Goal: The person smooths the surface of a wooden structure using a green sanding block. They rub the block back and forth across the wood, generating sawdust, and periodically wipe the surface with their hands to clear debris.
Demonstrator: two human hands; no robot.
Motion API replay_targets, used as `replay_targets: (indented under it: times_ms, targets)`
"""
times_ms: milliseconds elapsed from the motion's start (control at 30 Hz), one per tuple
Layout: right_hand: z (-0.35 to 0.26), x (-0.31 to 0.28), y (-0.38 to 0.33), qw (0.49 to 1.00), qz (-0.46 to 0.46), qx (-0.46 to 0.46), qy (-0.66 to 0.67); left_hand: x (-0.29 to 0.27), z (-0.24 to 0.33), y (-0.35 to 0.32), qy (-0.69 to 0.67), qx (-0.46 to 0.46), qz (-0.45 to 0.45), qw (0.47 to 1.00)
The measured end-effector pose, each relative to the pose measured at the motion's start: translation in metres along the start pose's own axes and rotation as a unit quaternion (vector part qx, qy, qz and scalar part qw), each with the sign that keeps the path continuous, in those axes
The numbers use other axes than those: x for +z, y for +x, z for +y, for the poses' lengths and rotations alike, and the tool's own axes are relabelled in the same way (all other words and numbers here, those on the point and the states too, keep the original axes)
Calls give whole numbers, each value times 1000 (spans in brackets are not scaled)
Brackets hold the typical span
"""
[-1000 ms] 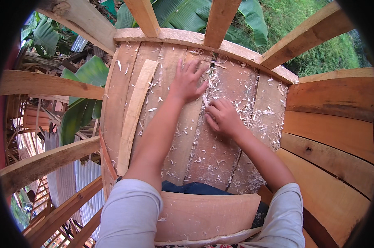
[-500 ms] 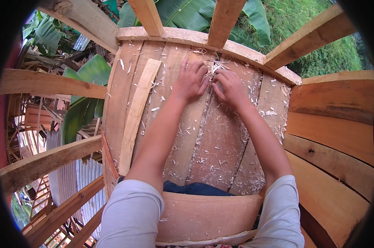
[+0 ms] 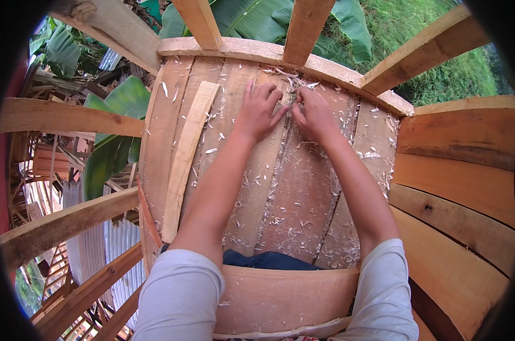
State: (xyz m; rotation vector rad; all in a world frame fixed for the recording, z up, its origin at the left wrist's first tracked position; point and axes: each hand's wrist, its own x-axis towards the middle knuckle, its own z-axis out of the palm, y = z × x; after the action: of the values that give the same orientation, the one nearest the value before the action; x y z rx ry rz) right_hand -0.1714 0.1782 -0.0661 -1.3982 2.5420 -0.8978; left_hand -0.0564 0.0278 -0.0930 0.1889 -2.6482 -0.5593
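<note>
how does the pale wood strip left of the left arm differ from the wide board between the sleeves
The pale wood strip is long and narrow, while the wide board is much broader. The strip runs away from the person, whereas the board lies crosswise. The strip looks yellowish; the board is pinker. Both are bare, unpainted wood.

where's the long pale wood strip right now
In the head view, the long pale wood strip lies on the wooden planks, to the left of the person's left hand and left forearm.
</note>
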Motion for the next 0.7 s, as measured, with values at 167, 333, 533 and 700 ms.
replay_targets:
  times_ms: [167, 333, 533, 700]
  targets:
    - [12, 4, -4, 986, -7, -93, -138, 1, 0, 0, 2, 22, 11, 1000]
    - [18, -7, -3, 997, 2, -50, -60, 1, 1, 1, -22, 43, 11, 999]
    - [13, -29, -22, 985, -74, 77, 133, -3, 1, 1, 35, 52, -5, 998]
    - [83, -46, -74, 981, 162, 45, -94, 2, 2, 4, 0, -11, 4, 1000]
